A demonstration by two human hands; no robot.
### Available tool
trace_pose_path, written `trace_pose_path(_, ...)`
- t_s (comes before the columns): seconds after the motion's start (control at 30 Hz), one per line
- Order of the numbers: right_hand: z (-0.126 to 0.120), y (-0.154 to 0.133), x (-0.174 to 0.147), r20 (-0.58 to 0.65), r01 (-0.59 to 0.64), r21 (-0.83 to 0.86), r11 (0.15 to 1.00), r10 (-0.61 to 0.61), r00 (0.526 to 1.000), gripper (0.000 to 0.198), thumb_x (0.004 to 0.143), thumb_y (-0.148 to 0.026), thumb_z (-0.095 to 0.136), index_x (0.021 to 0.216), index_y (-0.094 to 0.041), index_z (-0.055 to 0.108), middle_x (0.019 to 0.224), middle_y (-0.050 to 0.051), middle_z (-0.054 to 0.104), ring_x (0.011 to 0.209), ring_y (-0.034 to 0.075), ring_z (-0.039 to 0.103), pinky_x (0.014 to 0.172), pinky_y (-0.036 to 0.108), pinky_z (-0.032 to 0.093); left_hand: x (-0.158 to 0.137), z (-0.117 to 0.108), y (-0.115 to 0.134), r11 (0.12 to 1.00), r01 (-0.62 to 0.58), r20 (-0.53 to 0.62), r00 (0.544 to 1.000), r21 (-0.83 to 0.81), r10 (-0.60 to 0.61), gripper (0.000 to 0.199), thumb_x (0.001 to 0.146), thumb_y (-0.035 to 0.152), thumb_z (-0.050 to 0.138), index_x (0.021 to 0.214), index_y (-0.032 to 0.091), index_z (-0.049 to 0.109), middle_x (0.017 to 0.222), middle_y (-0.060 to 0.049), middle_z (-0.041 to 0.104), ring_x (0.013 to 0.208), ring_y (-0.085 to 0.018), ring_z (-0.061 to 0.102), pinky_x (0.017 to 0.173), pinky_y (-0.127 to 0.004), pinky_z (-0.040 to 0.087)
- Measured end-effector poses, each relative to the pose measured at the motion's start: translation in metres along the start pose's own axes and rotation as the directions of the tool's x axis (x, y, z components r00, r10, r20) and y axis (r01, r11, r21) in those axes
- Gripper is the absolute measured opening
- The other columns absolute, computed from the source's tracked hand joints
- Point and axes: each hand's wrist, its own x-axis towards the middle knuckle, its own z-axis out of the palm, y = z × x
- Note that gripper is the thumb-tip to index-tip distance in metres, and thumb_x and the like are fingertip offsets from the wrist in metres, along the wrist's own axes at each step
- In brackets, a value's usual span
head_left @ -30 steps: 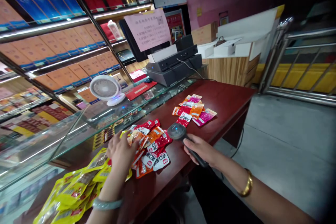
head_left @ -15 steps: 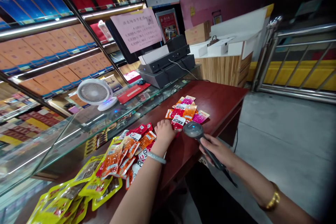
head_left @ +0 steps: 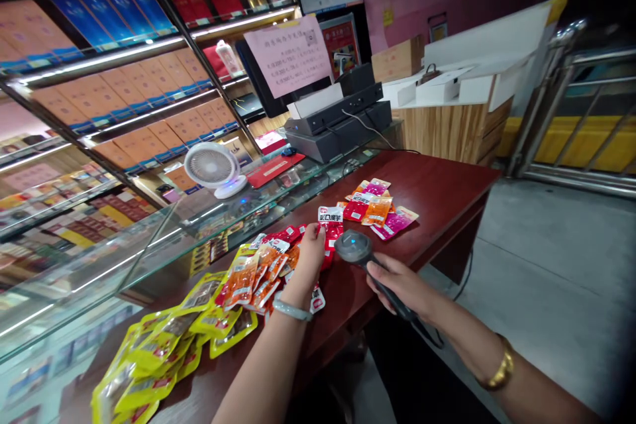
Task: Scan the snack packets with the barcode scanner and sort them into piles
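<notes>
My left hand [head_left: 312, 253], with a pale bangle at the wrist, is closed on a red and white snack packet [head_left: 332, 220] that it holds up off the table. In my right hand [head_left: 397, 281] is a dark handheld barcode scanner [head_left: 354, 248], its head turned toward that packet and a blue light on top. Under and beside my left forearm lies a pile of orange and red snack packets [head_left: 256, 275]. Larger yellow packets [head_left: 154, 351] overlap at the near left. A smaller heap of orange, red and pink packets [head_left: 377, 207] sits farther off, beyond the scanner.
The dark red table [head_left: 447, 179] adjoins a glass display counter [head_left: 163, 232]. On the counter stand a white fan [head_left: 213, 169] and a black register unit [head_left: 338, 126] with a monitor behind a pink sign [head_left: 291, 56]. A metal railing [head_left: 571, 99] is at right; shelves of boxes rise at left.
My left hand has lifted a red and white packet and drawn it back from the far heap. The scanner stays close to it. The view has shifted left.
</notes>
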Motion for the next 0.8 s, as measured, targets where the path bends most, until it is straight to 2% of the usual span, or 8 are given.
trace_pose_path(0.07,0.010,0.000,0.004,0.032,-0.010,-0.003,1.000,0.010,0.999,0.047,0.081,-0.066,0.057,0.087,-0.021,0.045,0.063,-0.008,0.050,0.036,0.003,0.042,0.032,0.015,0.034,-0.003,-0.008,-0.003,0.995,0.003,0.007,1.000,-0.102,-0.002,0.018,0.087,0.027,0.048,0.098,0.015,0.057,0.083,-0.004,0.067,0.067,-0.013,0.061,0.064,-0.026,0.049)
trace_pose_path(0.13,0.019,0.000,0.008,0.061,-0.015,-0.006,1.000,0.015,0.998,0.047,0.081,-0.066,0.057,0.089,-0.021,0.045,0.062,-0.009,0.050,0.035,0.003,0.042,0.032,0.015,0.033,-0.005,-0.019,-0.004,0.994,0.009,-0.019,1.000,-0.112,-0.011,0.019,0.086,0.024,0.049,0.101,0.015,0.057,0.084,-0.005,0.067,0.068,-0.014,0.061,0.066,-0.026,0.049)
trace_pose_path(0.3,0.036,0.002,0.013,0.084,-0.025,-0.041,0.999,0.029,0.996,0.047,0.081,-0.067,0.056,0.087,-0.021,0.044,0.061,-0.009,0.050,0.036,0.004,0.043,0.032,0.015,0.034,-0.014,-0.069,0.001,0.976,0.013,-0.124,0.992,0.218,0.015,0.033,0.090,0.028,0.049,0.120,0.018,0.054,0.090,-0.005,0.069,0.073,-0.016,0.065,0.071,-0.029,0.050)
trace_pose_path(0.37,0.041,0.002,0.015,0.089,-0.030,-0.047,0.998,0.035,0.995,0.047,0.081,-0.066,0.056,0.087,-0.022,0.044,0.062,-0.009,0.050,0.036,0.004,0.043,0.032,0.015,0.034,-0.021,-0.098,0.006,0.902,0.042,-0.171,0.985,0.430,0.036,0.038,0.091,0.032,0.046,0.128,0.022,0.051,0.096,-0.007,0.070,0.079,-0.019,0.067,0.074,-0.032,0.050)
trace_pose_path(0.47,0.049,0.001,0.019,0.122,-0.021,-0.056,0.998,0.028,0.992,0.046,0.081,-0.066,0.056,0.087,-0.021,0.044,0.062,-0.009,0.050,0.036,0.003,0.043,0.032,0.015,0.034,-0.032,-0.140,0.008,0.694,0.136,-0.242,0.969,0.707,0.056,0.041,0.093,0.037,0.042,0.132,0.026,0.049,0.101,-0.009,0.071,0.090,-0.024,0.068,0.080,-0.037,0.048)
trace_pose_path(0.63,0.061,0.005,0.030,0.189,0.034,-0.049,0.998,-0.024,0.982,0.043,0.083,-0.064,0.055,0.087,-0.021,0.047,0.064,-0.008,0.051,0.037,0.004,0.044,0.033,0.015,0.036,-0.045,-0.184,-0.011,0.406,0.263,-0.276,0.961,0.875,-0.027,0.043,0.093,0.041,0.037,0.128,0.022,0.053,0.106,-0.014,0.071,0.104,-0.033,0.064,0.091,-0.048,0.043)
trace_pose_path(0.7,0.062,0.008,0.032,0.209,0.059,-0.043,0.997,-0.049,0.977,0.042,0.085,-0.062,0.055,0.087,-0.021,0.048,0.064,-0.008,0.051,0.036,0.004,0.044,0.032,0.015,0.036,-0.046,-0.191,-0.021,0.363,0.265,-0.281,0.960,0.893,-0.008,0.046,0.092,0.045,0.037,0.125,0.020,0.056,0.116,-0.016,0.067,0.113,-0.034,0.059,0.095,-0.049,0.041)
trace_pose_path(0.8,0.058,0.010,0.032,0.211,0.082,-0.043,0.996,-0.071,0.975,0.041,0.086,-0.061,0.054,0.085,-0.021,0.047,0.063,-0.008,0.052,0.034,0.003,0.045,0.032,0.015,0.035,-0.045,-0.193,-0.029,0.355,0.250,-0.285,0.957,0.901,0.049,0.048,0.090,0.048,0.038,0.125,0.021,0.057,0.131,-0.016,0.057,0.126,-0.035,0.048,0.101,-0.049,0.037)
